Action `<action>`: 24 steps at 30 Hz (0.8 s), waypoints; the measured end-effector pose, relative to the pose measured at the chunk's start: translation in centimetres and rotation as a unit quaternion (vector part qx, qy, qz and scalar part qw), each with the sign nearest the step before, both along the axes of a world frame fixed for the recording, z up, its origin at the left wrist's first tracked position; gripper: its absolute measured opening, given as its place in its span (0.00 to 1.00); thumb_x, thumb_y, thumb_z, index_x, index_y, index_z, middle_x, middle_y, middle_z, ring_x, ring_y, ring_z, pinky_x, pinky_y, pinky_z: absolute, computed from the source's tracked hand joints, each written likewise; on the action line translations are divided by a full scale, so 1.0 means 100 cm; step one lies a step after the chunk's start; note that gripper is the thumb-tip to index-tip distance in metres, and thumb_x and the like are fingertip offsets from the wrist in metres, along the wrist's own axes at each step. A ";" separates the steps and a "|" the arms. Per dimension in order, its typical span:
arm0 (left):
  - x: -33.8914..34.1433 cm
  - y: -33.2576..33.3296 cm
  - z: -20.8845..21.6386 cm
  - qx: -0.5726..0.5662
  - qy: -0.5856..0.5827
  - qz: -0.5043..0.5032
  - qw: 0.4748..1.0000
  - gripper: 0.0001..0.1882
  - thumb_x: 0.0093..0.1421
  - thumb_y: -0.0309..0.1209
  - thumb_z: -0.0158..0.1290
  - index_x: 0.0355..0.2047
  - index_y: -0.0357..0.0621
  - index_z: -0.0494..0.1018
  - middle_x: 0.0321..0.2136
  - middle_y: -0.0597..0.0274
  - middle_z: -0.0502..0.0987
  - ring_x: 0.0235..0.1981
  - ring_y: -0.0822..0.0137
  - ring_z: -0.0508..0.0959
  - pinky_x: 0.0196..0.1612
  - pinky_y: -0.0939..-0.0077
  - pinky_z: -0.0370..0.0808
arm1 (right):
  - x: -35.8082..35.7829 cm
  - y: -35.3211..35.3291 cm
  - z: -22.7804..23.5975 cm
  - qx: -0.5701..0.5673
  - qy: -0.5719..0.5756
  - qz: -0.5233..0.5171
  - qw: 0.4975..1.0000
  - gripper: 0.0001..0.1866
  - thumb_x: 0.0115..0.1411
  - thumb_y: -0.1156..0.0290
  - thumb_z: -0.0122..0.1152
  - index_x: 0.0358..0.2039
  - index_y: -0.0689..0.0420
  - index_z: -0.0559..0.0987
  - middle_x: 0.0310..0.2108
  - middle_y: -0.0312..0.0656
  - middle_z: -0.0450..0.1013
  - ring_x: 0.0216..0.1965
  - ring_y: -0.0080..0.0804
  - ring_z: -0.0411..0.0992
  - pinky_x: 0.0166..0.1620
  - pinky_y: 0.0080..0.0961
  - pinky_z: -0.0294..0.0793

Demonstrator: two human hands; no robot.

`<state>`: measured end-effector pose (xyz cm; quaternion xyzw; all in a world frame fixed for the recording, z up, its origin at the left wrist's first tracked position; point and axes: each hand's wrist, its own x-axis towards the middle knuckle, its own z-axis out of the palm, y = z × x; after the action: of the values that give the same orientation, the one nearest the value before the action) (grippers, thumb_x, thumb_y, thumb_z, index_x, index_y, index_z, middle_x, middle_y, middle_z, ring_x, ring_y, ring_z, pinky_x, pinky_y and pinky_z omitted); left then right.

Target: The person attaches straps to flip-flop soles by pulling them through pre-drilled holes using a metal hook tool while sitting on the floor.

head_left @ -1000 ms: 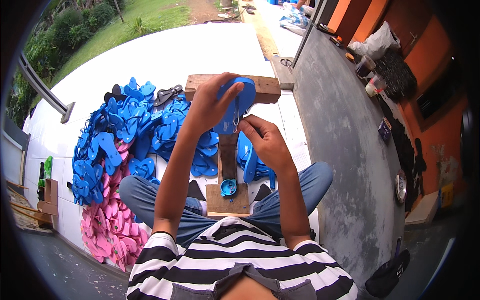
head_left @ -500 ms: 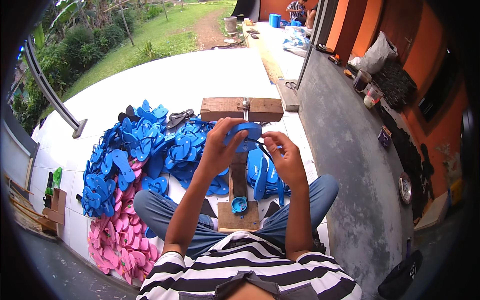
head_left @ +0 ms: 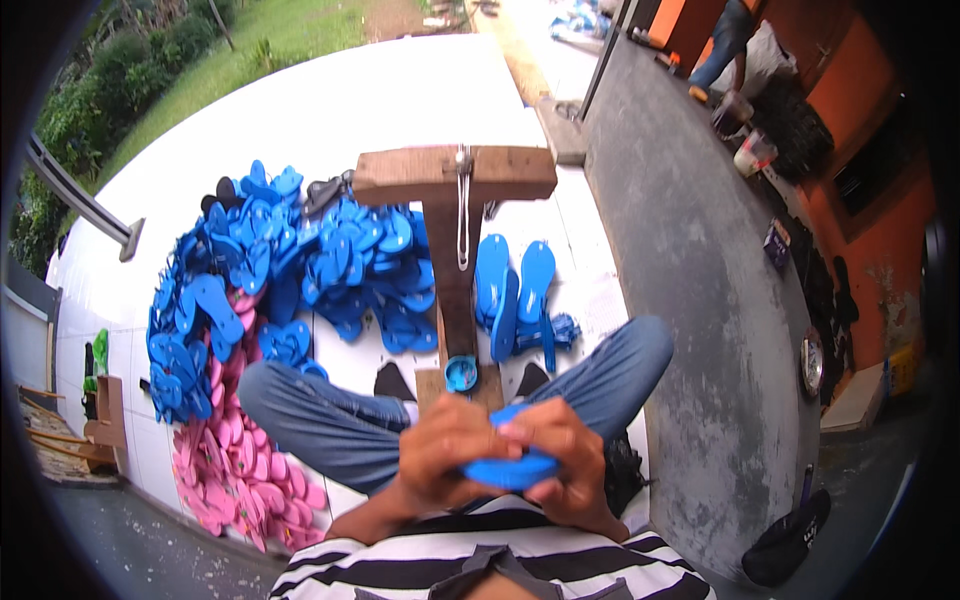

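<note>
In front of my lap, both my hands grip a blue flip-flop [head_left: 512, 474]. My left hand [head_left: 445, 450] wraps its near-left side, knuckles up. On the other side my right hand [head_left: 562, 458] clasps it, thumb below and fingers over the top. The sandal is bent or blurred, and its strap is mostly hidden by my fingers. Beyond them stands a T-shaped wooden stand [head_left: 455, 270] with a long metal wire loop [head_left: 463, 215] hanging from its crossbeam. A small blue round dish [head_left: 461, 374] sits at the stand's foot, between my feet.
Left lies a big heap of blue flip-flops [head_left: 245, 240], with pink flip-flops [head_left: 240, 470] nearer me. Several blue sandals and straps [head_left: 536, 270] lie right of the stand. A grey concrete ledge [head_left: 680, 300] runs along the right, where a person's jeans-clad leg [head_left: 722, 48] shows.
My hands have come down from the crossbeam to my lap with the flip-flop, and now both clasp it. The wire loop hangs free. A person's leg has appeared at the upper right.
</note>
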<state>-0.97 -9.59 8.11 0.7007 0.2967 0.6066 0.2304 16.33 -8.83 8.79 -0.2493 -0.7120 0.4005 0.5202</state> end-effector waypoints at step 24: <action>-0.051 0.092 -0.083 -0.094 0.142 0.156 0.973 0.23 0.54 0.21 0.61 0.50 0.41 0.69 0.44 0.48 0.79 0.41 0.49 0.82 0.41 0.66 0.79 | -0.064 0.072 -0.096 -0.520 0.139 0.122 0.834 0.18 0.70 0.57 0.44 0.25 0.53 0.63 0.20 0.29 0.55 0.22 0.21 0.57 0.29 0.23 0.64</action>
<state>-6.03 -0.40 -0.21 0.6999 0.4876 0.4989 0.1532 9.89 -1.60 -0.85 -0.3359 -0.3436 0.8021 0.3546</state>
